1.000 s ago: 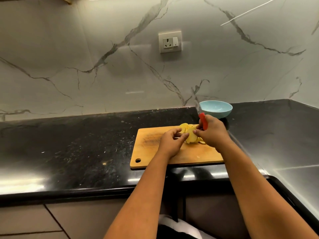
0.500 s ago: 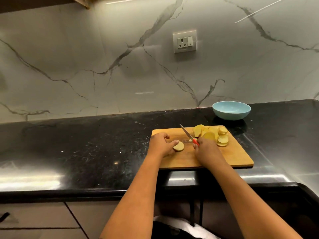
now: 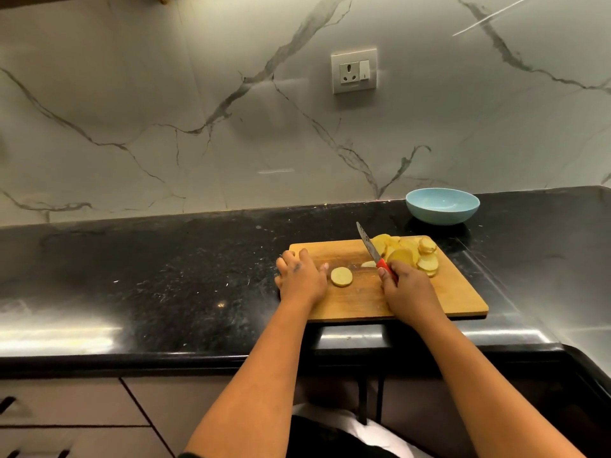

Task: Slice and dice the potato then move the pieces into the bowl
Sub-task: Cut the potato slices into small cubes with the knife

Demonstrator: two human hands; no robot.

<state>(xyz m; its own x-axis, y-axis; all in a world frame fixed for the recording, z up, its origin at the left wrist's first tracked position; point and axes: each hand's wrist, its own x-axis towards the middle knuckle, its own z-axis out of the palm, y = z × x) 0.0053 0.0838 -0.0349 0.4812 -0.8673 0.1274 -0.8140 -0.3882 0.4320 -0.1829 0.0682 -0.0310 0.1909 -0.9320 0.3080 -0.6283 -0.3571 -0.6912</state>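
The slicing looked done and the dicing not yet begun; a single round potato slice [image 3: 341, 277] lay flat on the cutting board [image 3: 459, 292], toward its left end, set apart from the heap of slices [image 3: 410, 254] piled at the board's far right corner; a small pale sliver [image 3: 368, 264] lay between them. The left hand [image 3: 301, 277] rested on the board's left edge with fingers spread and fairly straight, gripping nothing, its thumb just beside the lone slice but apparently not touching it. The right hand [image 3: 408, 289] was clenched round the red handle of the knife [image 3: 372, 247]; the blade pointed away from the person and a little leftward, tip raised toward the board's far edge.

The relation that mattered: the lone slice lay to the left of the knife hand and nearer the person than the blade tip, between the two hands and closer to the left one; the blade's long axis ran roughly front to back beside it. By my judgement the next move called for the left fingers to pin that slice while the blade swung left over it; being a round disc, it had no long axis to align. The blue bowl [image 3: 442, 206] stood empty on the worktop [image 3: 165, 276] behind the board's far right corner, nearer the right hand.
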